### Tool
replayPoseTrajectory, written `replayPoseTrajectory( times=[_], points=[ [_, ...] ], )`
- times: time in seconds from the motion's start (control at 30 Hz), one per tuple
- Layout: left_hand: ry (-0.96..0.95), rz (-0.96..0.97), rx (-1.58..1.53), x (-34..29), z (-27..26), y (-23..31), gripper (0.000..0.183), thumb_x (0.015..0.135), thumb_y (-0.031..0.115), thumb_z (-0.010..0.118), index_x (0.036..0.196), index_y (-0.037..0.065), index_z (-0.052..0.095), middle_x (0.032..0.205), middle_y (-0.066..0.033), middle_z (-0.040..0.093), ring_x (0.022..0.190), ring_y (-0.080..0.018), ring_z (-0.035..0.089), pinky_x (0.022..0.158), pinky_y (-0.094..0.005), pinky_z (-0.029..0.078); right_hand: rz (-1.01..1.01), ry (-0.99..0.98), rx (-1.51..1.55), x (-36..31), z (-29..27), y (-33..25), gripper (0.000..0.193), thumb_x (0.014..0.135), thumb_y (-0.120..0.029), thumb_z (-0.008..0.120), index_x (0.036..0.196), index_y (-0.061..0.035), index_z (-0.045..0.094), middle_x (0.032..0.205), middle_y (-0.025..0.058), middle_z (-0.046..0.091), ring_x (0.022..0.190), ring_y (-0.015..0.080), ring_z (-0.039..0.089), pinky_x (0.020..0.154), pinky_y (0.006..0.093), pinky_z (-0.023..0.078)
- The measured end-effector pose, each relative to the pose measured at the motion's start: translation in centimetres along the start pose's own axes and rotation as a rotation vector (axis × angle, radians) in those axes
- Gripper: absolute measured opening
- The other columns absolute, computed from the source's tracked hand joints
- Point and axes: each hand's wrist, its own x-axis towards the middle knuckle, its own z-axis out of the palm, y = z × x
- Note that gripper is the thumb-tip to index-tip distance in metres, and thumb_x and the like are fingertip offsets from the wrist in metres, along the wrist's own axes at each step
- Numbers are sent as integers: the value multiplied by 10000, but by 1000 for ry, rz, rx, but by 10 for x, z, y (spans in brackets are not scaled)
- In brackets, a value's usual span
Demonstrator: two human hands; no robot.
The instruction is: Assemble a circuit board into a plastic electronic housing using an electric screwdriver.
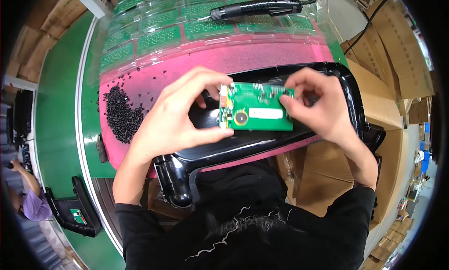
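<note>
Black shirt (262, 242), 6 o'clock. Left hand (175, 110), 9, right hand (322, 104), 3, fingers clamped on green circuit board (255, 101). Probably light, stiff, fragile; hold edges.

I see a green desk (101, 171) with pink mat (262, 54), black screws (120, 115) left, clear trays (156, 37) top, black plastic housing (262, 141) centre.

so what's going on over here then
A person's left hand grips the left end of a green circuit board, while the right hand pinches its right end. The board is over a black casing on a pink mat. A heap of small black pieces sits on the mat at the left, and a black power screwdriver lies across the clear trays beyond.
</note>
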Motion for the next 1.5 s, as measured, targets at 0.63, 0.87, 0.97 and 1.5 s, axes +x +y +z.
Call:
replayPoseTrajectory(
  times=[0.63,0.87,0.97,1.5],
  points=[
    [-216,-253,107,-12,-4,-8,578,594,145,874,1103,18,630,910,-70,638,742,-171,622,621,-286,511,-156,-236,-22,1,12,34,669,602,-150,896,1198,-33,615,1140,99,629,984,227,602,845,328,469],
    [-273,-467,267,-10,0,-4,655,605,211,890,1138,71,536,749,-49,543,661,-208,565,604,-346,456,-350,-165,-148,12,24,45,616,649,-112,837,1212,-47,592,1264,127,571,1192,328,509,1046,419,402],
    [-239,-366,360,-11,4,-5,670,601,235,896,1141,89,527,701,-41,499,652,-226,556,591,-365,433,-348,-164,-183,10,25,45,615,647,-99,838,1203,-51,582,1260,112,566,1200,333,496,1047,418,409],
    [-242,-340,396,-12,5,-8,700,595,268,897,1167,103,528,697,-51,483,652,-251,562,592,-404,435,-349,-149,-236,12,29,45,613,630,-99,841,1186,-52,588,1252,103,561,1181,334,504,1023,419,420]
  ],
)
